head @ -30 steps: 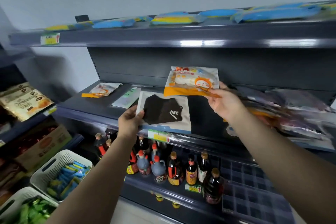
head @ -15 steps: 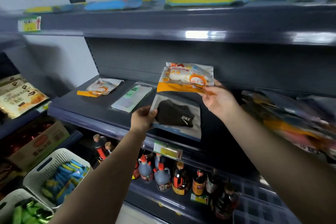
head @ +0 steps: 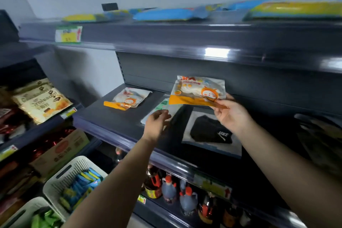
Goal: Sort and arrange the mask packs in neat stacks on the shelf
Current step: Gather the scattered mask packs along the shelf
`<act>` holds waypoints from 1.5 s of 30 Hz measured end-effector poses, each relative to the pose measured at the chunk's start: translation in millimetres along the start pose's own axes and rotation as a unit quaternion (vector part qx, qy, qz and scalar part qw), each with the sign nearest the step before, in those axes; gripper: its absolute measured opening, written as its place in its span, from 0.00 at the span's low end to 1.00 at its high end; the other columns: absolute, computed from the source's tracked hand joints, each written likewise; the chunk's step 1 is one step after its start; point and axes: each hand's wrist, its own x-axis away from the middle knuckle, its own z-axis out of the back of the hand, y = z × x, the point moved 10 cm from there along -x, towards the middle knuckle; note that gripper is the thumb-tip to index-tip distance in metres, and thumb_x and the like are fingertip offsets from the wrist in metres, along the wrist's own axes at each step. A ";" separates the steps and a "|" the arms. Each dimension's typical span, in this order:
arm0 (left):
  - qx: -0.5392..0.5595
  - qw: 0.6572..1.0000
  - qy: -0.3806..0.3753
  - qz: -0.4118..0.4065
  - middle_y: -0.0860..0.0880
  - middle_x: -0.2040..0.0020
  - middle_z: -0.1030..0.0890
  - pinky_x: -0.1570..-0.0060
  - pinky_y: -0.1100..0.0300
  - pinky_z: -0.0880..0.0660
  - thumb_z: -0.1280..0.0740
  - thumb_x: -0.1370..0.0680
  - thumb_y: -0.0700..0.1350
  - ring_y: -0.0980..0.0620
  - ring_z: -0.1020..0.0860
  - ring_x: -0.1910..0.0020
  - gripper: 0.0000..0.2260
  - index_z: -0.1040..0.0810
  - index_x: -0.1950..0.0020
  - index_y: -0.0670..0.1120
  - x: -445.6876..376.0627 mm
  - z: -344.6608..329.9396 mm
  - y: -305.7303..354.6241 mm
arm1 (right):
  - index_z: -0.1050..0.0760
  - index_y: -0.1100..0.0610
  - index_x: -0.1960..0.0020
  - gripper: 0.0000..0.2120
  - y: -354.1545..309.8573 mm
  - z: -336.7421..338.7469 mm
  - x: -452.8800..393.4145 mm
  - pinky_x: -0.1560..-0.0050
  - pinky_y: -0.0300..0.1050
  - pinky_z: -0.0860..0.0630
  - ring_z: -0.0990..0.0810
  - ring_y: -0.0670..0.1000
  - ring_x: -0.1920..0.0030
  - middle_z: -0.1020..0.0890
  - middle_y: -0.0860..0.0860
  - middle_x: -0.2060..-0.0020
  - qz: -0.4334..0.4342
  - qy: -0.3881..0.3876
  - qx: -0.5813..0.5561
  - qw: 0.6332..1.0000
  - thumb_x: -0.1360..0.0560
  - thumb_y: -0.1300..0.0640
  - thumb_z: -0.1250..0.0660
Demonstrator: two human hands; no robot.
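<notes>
Fingers of the left hand (head: 157,119) have let go of the black mask pack (head: 211,133), now flat on the shelf (head: 111,122) at five o'clock of it, and hang relaxed, empty. The right hand (head: 232,116) still pinches the orange pack (head: 198,91) aloft; its match (head: 127,99) lies at nine o'clock, probably its stack.

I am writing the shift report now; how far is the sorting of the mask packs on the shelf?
Early stage. Done: one orange pack, a pale green pack and the black mask pack each lie apart on the shelf, starting piles. In hand: the right hand pinches a second orange pack in the air; the left hand holds nothing. Left: a blurred jumble of packs at the right.
</notes>
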 end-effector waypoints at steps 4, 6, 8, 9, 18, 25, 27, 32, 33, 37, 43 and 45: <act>0.102 0.994 -0.023 0.010 0.46 0.54 0.17 0.68 0.60 0.23 0.45 0.19 0.54 0.48 0.19 0.61 0.16 0.25 0.47 0.45 -12.9 60.7 15.8 | 0.27 0.53 0.57 0.18 42.9 -55.9 -9.6 0.79 0.31 0.31 0.18 0.45 0.73 0.17 0.48 0.73 -0.004 -0.020 0.015 1.000 0.22 0.73 0.47; 0.101 0.995 -0.026 -0.007 0.48 0.61 0.16 0.68 0.60 0.21 0.42 0.19 0.51 0.51 0.18 0.65 0.11 0.24 0.53 0.46 -20.8 94.2 22.8 | 0.27 0.52 0.54 0.17 71.3 -84.9 -13.5 0.79 0.31 0.31 0.18 0.45 0.72 0.17 0.47 0.72 -0.006 -0.036 0.036 0.999 0.23 0.72 0.47; 0.088 0.996 -0.025 -0.020 0.47 0.60 0.18 0.66 0.58 0.20 0.36 0.21 0.43 0.55 0.18 0.67 0.04 0.24 0.53 0.45 -30.8 126.4 24.1 | 0.27 0.51 0.48 0.18 102.6 -112.2 -19.9 0.78 0.32 0.31 0.17 0.46 0.71 0.16 0.47 0.68 0.000 -0.066 0.102 0.993 0.23 0.72 0.46; 0.079 0.996 -0.020 -0.021 0.46 0.56 0.19 0.63 0.56 0.20 0.33 0.23 0.41 0.55 0.18 0.66 0.03 0.23 0.51 0.44 -36.5 143.0 22.1 | 0.28 0.51 0.44 0.19 118.0 -124.4 -22.3 0.78 0.32 0.31 0.17 0.47 0.70 0.16 0.47 0.66 0.004 -0.078 0.140 0.987 0.24 0.72 0.45; -0.040 0.998 -0.007 -0.043 0.43 0.51 0.22 0.78 0.66 0.27 0.27 0.29 0.38 0.53 0.24 0.65 0.20 0.26 0.39 0.36 -78.5 242.1 12.6 | 0.26 0.57 0.39 0.21 194.9 -165.2 -49.0 0.55 0.43 0.22 0.20 0.51 0.57 0.19 0.52 0.55 0.047 0.047 0.367 0.928 0.30 0.69 0.31; -0.126 0.989 -0.015 -0.075 0.50 0.53 0.24 0.77 0.63 0.30 0.28 0.27 0.41 0.50 0.25 0.65 0.14 0.27 0.43 0.45 -121.9 251.2 30.5 | 0.27 0.58 0.38 0.25 191.9 -188.7 -83.3 0.49 0.45 0.24 0.21 0.52 0.50 0.19 0.54 0.48 0.094 0.109 0.459 0.876 0.33 0.66 0.27; -0.161 0.982 -0.014 -0.094 0.49 0.52 0.25 0.63 0.55 0.26 0.28 0.27 0.42 0.48 0.26 0.60 0.16 0.27 0.41 0.45 -137.0 250.0 37.9 | 0.27 0.58 0.37 0.25 189.7 -191.7 -97.2 0.48 0.46 0.24 0.20 0.53 0.48 0.19 0.53 0.47 0.100 0.118 0.481 0.863 0.33 0.65 0.26; -0.190 0.977 -0.027 -0.094 0.46 0.46 0.25 0.48 0.50 0.25 0.29 0.26 0.43 0.48 0.26 0.47 0.22 0.29 0.34 0.40 -176.0 240.1 44.8 | 0.30 0.59 0.34 0.26 179.4 -194.2 -127.5 0.48 0.47 0.24 0.22 0.55 0.43 0.21 0.54 0.41 0.095 0.144 0.527 0.832 0.31 0.59 0.27; -0.194 0.976 -0.030 -0.092 0.45 0.44 0.24 0.45 0.51 0.26 0.29 0.26 0.43 0.47 0.25 0.44 0.23 0.30 0.33 0.40 -183.7 237.3 45.2 | 0.31 0.61 0.33 0.26 177.8 -193.5 -133.5 0.47 0.48 0.24 0.22 0.56 0.42 0.21 0.55 0.41 0.091 0.153 0.546 0.818 0.29 0.57 0.28; -0.289 0.953 -0.052 -0.074 0.43 0.31 0.28 0.34 0.52 0.32 0.28 0.27 0.50 0.43 0.30 0.32 0.33 0.37 0.27 0.44 -211.4 223.2 40.0 | 0.33 0.66 0.33 0.25 172.5 -194.4 -145.0 0.40 0.48 0.30 0.26 0.61 0.36 0.25 0.63 0.37 0.075 0.181 0.659 0.726 0.22 0.49 0.38; -0.571 0.796 -0.166 -0.109 0.48 0.30 0.29 0.31 0.51 0.37 0.37 0.24 0.60 0.43 0.33 0.30 0.24 0.33 0.29 0.57 -209.0 198.3 17.2 | 0.28 0.49 0.34 0.19 204.7 -209.5 -146.7 0.39 0.49 0.28 0.27 0.57 0.35 0.25 0.55 0.35 0.064 0.057 0.787 0.610 0.21 0.44 0.44; -0.602 0.762 -0.206 -0.121 0.51 0.28 0.32 0.30 0.50 0.39 0.39 0.25 0.63 0.46 0.35 0.29 0.25 0.33 0.29 0.59 -201.9 192.5 9.8 | 0.33 0.40 0.31 0.20 220.5 -210.8 -143.7 0.36 0.53 0.30 0.28 0.57 0.34 0.28 0.52 0.32 0.027 0.024 0.828 0.559 0.22 0.39 0.47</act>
